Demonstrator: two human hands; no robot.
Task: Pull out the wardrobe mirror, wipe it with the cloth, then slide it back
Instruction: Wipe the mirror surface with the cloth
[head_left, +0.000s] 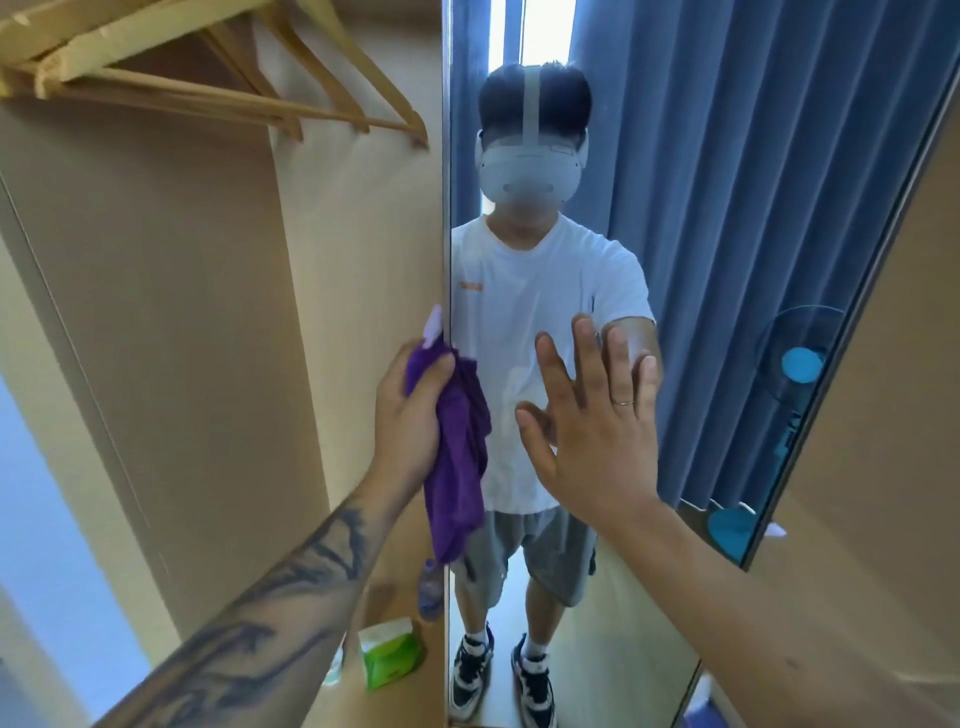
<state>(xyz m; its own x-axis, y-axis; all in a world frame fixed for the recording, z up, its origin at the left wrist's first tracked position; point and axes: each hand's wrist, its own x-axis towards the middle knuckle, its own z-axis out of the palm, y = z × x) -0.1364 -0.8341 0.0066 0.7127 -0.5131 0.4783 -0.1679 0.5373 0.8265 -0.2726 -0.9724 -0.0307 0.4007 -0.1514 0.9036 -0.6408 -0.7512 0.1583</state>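
The tall wardrobe mirror (727, 218) stands pulled out in front of me, its left edge against the wardrobe's side panel. It reflects a person in a white shirt and blue curtains. My left hand (410, 415) grips a bunched purple cloth (460, 457) at the mirror's left edge, and the cloth hangs down over the glass. My right hand (597, 421) is spread flat with its palm against the glass, just right of the cloth. Whether the cloth touches the glass I cannot tell.
The open wardrobe (208, 312) is on the left, with wooden hangers (234, 78) on the rail above. On its floor lie a green packet (389, 654) and a small purple bottle (430, 592). A beige wardrobe panel (883, 415) borders the mirror on the right.
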